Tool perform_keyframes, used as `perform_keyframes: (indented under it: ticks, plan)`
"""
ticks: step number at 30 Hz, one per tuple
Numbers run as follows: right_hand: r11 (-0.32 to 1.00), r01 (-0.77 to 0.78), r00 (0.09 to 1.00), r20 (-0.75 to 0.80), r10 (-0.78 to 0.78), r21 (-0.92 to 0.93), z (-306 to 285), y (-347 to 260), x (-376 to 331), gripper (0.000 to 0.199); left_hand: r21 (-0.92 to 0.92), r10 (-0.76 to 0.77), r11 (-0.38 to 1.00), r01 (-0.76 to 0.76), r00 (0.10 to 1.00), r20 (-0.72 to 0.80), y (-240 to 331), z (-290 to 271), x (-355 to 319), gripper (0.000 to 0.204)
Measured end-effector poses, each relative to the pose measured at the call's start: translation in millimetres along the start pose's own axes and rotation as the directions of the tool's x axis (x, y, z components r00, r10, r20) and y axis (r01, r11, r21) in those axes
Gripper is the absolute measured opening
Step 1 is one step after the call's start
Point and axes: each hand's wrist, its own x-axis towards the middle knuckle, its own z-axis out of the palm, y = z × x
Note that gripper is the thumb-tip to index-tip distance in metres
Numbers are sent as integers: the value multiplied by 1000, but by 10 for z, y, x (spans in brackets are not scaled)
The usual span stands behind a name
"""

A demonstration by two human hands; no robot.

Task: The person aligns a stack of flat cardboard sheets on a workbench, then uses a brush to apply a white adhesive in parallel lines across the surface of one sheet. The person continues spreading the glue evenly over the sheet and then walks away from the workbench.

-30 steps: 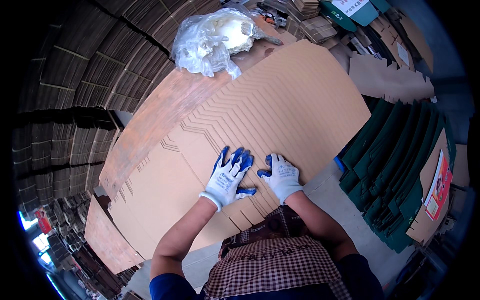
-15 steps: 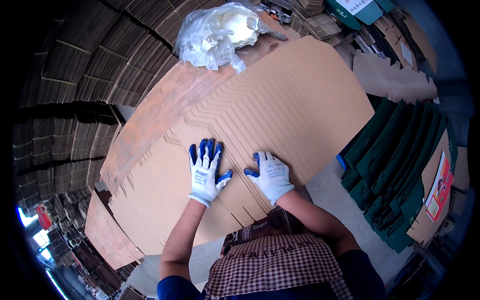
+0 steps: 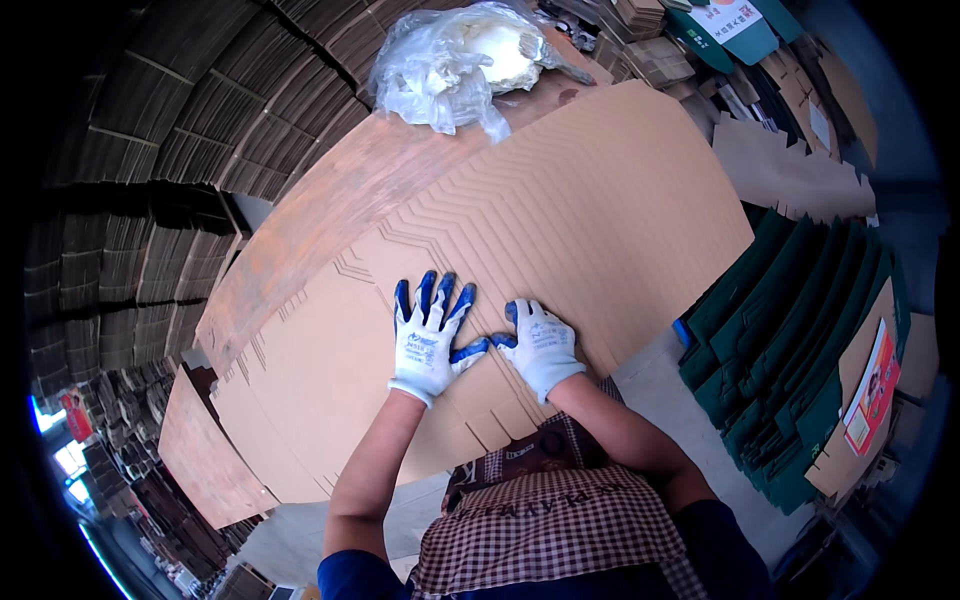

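Note:
Large brown cardboard sheets (image 3: 620, 200), slotted and overlapping in a staggered row, lie flat across the work table. My left hand (image 3: 428, 340), in a white glove with blue-coated fingers, presses on the cardboard with its fingers spread. Beside it, my right hand (image 3: 545, 348) rests on the same cardboard nearer the front edge, in a matching glove. Its thumb and forefinger are apart, and its other fingers bend down, their tips partly hidden. The two thumb tips almost meet. Nothing shows held in either hand.
A wooden tabletop (image 3: 300, 240) shows beyond the cardboard, with crumpled clear plastic (image 3: 435, 75) at its far end. Bundled cardboard stacks (image 3: 200, 100) rise at the left. Dark green folded boards (image 3: 790, 340) are piled at the right, beside a brown sheet with a red print (image 3: 872, 395).
My left hand has slid a little to the right, its fingers spreading wider and its thumb coming close to my right thumb. The right hand has barely moved. The view has shifted slightly.

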Motion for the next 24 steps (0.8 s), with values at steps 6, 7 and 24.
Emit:
perform_keyframes:
  ticks: [6,7,24]
  plan:
    - [1000,-9,1000,-1,9,24,-19,0,1,43,-1,-9,1000,9,1000,-10,-16,-2,-16,79]
    - [1000,-10,1000,3,10,28,-21,3,4,43,0,-13,1000,13,1000,-9,-18,0,-21,79]
    - [1000,-22,999,29,21,23,-48,-11,18,42,17,0,1000,0,1000,-12,-21,-13,84,84]
